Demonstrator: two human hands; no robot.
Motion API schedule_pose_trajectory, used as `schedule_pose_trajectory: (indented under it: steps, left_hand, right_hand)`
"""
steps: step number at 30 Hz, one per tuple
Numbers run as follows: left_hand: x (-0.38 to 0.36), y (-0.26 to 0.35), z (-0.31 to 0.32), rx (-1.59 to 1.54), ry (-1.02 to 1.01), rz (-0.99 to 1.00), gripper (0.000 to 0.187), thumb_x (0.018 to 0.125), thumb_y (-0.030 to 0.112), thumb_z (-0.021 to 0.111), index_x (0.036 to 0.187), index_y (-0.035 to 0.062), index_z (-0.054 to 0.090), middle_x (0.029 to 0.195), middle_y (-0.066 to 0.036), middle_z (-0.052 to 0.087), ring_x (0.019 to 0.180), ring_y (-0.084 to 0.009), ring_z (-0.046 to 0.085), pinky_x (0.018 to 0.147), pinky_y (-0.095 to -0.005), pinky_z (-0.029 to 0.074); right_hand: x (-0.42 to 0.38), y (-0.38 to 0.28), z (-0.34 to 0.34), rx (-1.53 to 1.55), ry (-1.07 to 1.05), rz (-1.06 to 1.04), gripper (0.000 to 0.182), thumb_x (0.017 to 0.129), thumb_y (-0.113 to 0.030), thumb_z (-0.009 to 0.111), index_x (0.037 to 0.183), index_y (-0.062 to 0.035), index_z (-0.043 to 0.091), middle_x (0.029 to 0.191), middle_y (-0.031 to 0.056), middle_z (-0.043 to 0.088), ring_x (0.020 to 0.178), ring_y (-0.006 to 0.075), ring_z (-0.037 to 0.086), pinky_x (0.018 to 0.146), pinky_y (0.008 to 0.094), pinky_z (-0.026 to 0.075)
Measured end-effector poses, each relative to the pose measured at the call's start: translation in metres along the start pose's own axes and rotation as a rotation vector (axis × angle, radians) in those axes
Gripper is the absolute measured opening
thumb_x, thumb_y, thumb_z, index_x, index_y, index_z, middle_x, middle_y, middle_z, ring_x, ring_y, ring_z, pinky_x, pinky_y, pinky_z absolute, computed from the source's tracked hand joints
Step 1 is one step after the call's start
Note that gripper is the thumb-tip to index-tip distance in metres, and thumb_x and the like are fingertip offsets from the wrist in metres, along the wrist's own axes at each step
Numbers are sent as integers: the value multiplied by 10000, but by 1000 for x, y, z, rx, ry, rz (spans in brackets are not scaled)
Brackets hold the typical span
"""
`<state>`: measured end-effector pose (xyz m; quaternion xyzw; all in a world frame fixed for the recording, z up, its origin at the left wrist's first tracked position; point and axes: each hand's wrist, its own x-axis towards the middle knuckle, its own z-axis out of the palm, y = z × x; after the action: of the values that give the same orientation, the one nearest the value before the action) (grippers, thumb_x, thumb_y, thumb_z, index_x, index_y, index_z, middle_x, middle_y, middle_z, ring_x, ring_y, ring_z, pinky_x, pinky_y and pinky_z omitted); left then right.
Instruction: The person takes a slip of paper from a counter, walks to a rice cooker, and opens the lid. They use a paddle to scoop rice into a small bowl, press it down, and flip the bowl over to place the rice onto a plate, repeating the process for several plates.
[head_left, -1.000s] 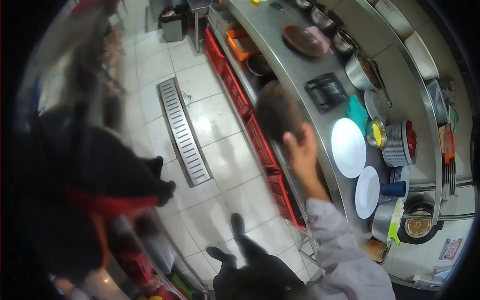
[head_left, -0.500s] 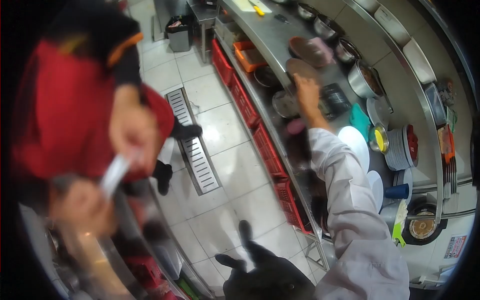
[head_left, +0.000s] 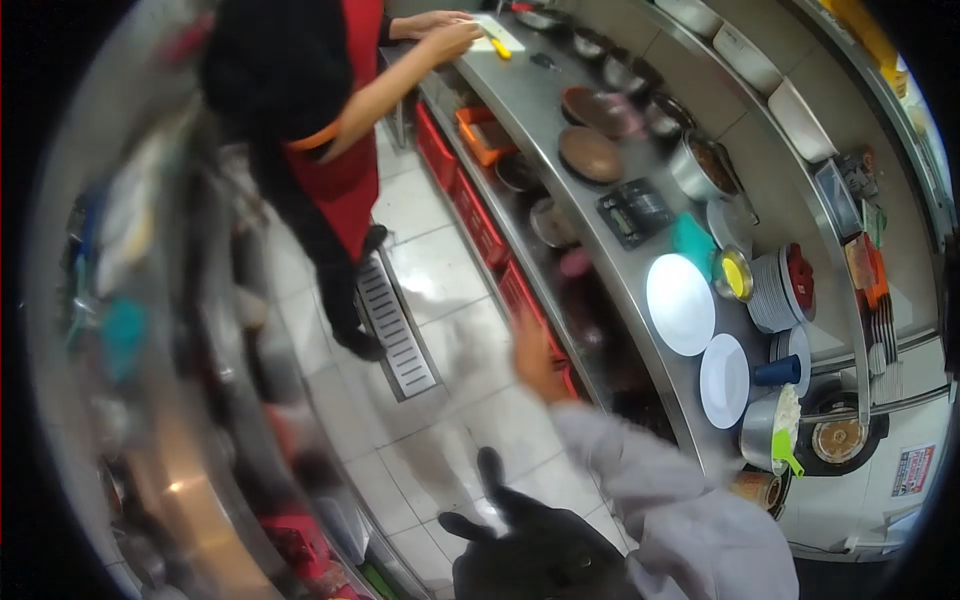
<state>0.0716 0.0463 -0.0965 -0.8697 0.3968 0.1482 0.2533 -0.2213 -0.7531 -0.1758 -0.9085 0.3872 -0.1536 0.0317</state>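
My right hand (head_left: 537, 355), at the end of a pale sleeve, hangs over the aisle beside the front of the steel counter (head_left: 640, 340). Motion smears its fingers, and I cannot make out anything in it. Nearest to it are the red crates (head_left: 525, 300) on the low shelf. On the counter lie a brown round board or plate (head_left: 590, 154), a black scale-like device (head_left: 634, 211) and two white plates, the larger one (head_left: 681, 304) behind the smaller one (head_left: 725, 381). My left hand is out of view.
A co-worker in a red apron (head_left: 350, 200) stands at the far end, hands over a white cutting board (head_left: 492, 35) with a yellow-handled knife (head_left: 500, 48). Pots, a plate stack (head_left: 775, 290) and a blue cup (head_left: 778, 371) line the counter. Another steel counter (head_left: 200, 500) runs along the left.
My right hand has drawn back from the brown round piece on the counter to over the aisle. The co-worker has moved from close on my left to the counter's far end.
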Motion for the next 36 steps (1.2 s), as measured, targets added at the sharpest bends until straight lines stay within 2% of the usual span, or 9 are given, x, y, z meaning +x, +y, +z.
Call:
schedule_pose_trajectory:
  steps: [2, 4, 6, 13, 18, 25, 31, 33, 36]
  left_hand:
    - [17, 9, -10, -39, -7, -40, 614, 841, 595, 589, 1279, 165, 575, 1284, -47, 570, 1186, -253, 519, 938, -604, 386]
    - [32, 20, -21, -86, -10, -84, 595, 847, 581, 592, 1263, 155, 577, 1262, -50, 574, 1165, -251, 525, 928, -589, 393]
    - [46, 32, -33, -140, -1, -116, 577, 854, 566, 594, 1248, 145, 579, 1239, -54, 579, 1143, -248, 531, 918, -575, 400]
    - [116, 116, -109, -495, 113, -89, 516, 876, 517, 603, 1194, 111, 586, 1159, -66, 594, 1067, -238, 552, 884, -523, 423]
    - [172, 201, -174, -774, 125, 40, 475, 892, 482, 609, 1155, 87, 591, 1102, -74, 604, 1013, -232, 568, 860, -486, 440]
    - [231, 302, -237, -1200, -55, 163, 424, 914, 433, 618, 1101, 53, 599, 1023, -87, 619, 937, -222, 589, 826, -435, 464]
    - [308, 404, -302, -1475, -223, 422, 387, 933, 391, 625, 1055, 24, 605, 955, -97, 632, 871, -214, 608, 797, -391, 484]
    - [333, 452, -343, -1572, -296, 570, 377, 939, 377, 627, 1040, 15, 607, 932, -100, 636, 850, -212, 614, 787, -376, 491]
    - [337, 527, -420, -1640, -512, 767, 410, 955, 390, 614, 1092, 4, 590, 978, -109, 633, 874, -203, 613, 800, -362, 494]
  right_hand:
    - [-194, -38, 69, -12, -377, 108, 560, 960, -288, 511, 1467, -61, 434, 1593, 223, 263, 1451, 364, 311, 1167, 595, 214]
    - [-326, -74, 38, 339, -1238, 8, 509, 941, -277, 529, 1395, -56, 469, 1472, 222, 340, 1357, 374, 372, 1102, 576, 267]
    - [-337, -94, 28, 519, -1417, -61, 458, 922, -267, 548, 1323, -50, 503, 1352, 221, 416, 1263, 383, 434, 1038, 557, 320]
    - [-108, -66, 15, 673, -548, 140, 295, 854, -229, 612, 1072, -31, 624, 931, 218, 685, 934, 415, 649, 812, 491, 506]
    - [-20, -19, -59, 870, -173, 583, 329, 864, -240, 591, 1140, -64, 630, 1050, 206, 696, 1011, 403, 656, 857, 464, 518]
    - [-153, 67, -35, 135, -920, 427, 321, 815, -235, 606, 1028, -23, 720, 973, 217, 714, 986, 397, 681, 871, 503, 526]
    - [-225, 104, -65, 151, -1215, 386, 412, 965, -347, 485, 1157, -21, 651, 1122, 219, 654, 1018, 378, 643, 894, 503, 503]
    - [-222, 114, -78, 293, -906, 458, 387, 786, -304, 655, 1037, -18, 725, 976, 205, 718, 949, 368, 683, 854, 476, 529]
    - [-196, 94, -169, 643, -399, 631, 410, 843, -283, 622, 1158, -22, 655, 1054, 201, 697, 993, 328, 662, 885, 447, 499]
